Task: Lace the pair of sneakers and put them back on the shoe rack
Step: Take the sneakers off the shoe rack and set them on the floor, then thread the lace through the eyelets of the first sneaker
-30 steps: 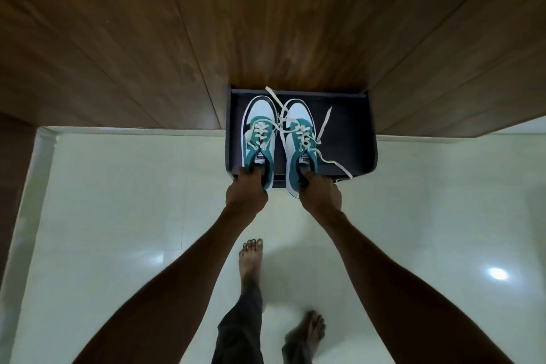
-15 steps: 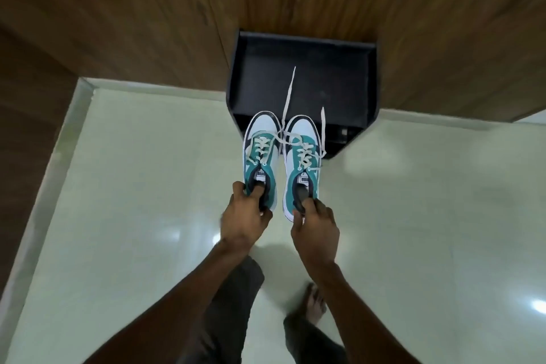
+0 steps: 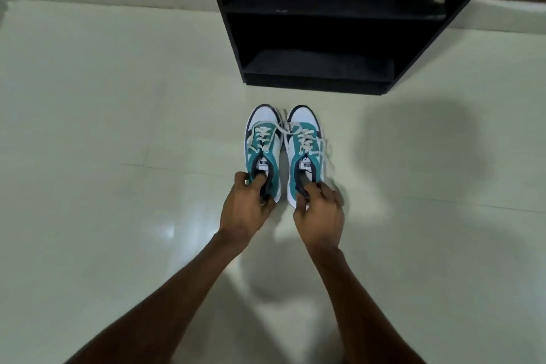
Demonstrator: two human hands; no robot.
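A pale glossy tiled floor [image 3: 118,127] runs to a white skirting and wood wall at the far edge. Two teal-and-white sneakers, the left sneaker [image 3: 262,148] and right sneaker [image 3: 305,151], sit side by side, toes pointing far, laces loose. The left hand [image 3: 246,210] grips the left sneaker's heel collar; the right hand [image 3: 320,213] grips the right one's. Beyond them stands a black shoe rack [image 3: 325,38], apart from the pair.
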